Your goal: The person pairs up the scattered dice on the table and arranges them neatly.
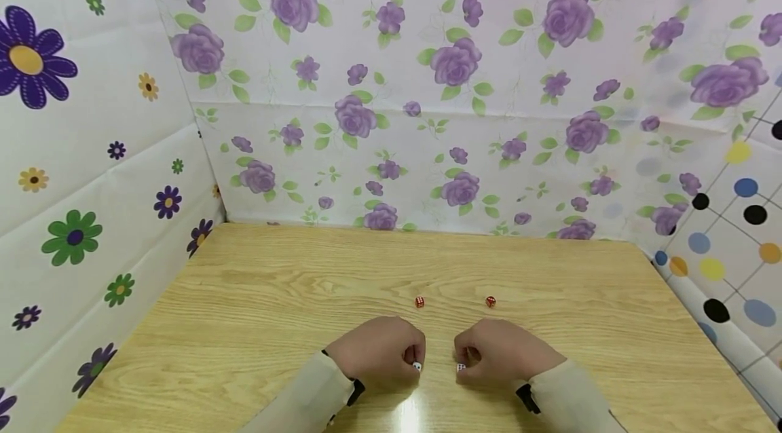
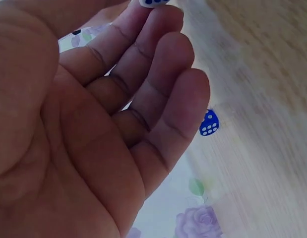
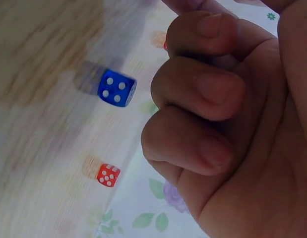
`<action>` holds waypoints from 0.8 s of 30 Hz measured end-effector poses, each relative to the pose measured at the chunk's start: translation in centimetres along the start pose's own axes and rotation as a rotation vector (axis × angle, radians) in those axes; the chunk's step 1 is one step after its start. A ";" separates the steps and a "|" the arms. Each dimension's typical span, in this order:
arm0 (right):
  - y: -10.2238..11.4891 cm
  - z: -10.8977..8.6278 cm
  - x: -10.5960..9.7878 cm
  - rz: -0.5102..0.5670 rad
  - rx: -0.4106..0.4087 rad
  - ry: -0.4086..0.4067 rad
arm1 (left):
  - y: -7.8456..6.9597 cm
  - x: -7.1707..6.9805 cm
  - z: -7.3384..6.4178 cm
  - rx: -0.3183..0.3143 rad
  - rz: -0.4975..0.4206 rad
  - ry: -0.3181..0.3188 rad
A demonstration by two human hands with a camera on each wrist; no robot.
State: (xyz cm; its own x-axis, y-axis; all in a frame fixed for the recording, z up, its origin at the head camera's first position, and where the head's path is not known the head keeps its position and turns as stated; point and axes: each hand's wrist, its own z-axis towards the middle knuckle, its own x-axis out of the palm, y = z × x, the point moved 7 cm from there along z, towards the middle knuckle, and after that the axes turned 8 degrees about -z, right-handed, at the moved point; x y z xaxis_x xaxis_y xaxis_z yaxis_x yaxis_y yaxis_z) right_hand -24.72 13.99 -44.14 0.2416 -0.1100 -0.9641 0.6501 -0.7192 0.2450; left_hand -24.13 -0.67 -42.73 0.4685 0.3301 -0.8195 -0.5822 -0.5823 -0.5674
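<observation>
Two white dice, perhaps two blue

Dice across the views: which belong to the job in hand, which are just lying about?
Likely in the job:
left white die, pinched by the left hand
right white die, pinched by the right hand

Apparently lying about, unheld:
left red die
right red die
blue die, right wrist view; whether the left wrist view shows another, can't tell
</observation>
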 end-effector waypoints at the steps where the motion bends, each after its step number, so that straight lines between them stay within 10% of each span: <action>1: 0.1 0.0 0.0 0.000 -0.002 -0.001 | 0.0 0.1 0.1 0.005 0.005 0.001; 24: 0.5 0.0 -0.1 0.043 -0.022 0.021 | 0.4 0.2 0.0 -0.028 0.010 0.035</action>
State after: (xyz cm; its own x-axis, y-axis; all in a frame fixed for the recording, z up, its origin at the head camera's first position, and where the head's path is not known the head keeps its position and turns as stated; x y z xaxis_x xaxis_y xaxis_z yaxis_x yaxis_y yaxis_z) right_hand -24.43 13.61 -43.96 0.2841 -0.1262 -0.9505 0.6547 -0.6987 0.2885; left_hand -24.25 -0.81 -43.10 0.4860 0.2983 -0.8215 -0.5683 -0.6062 -0.5563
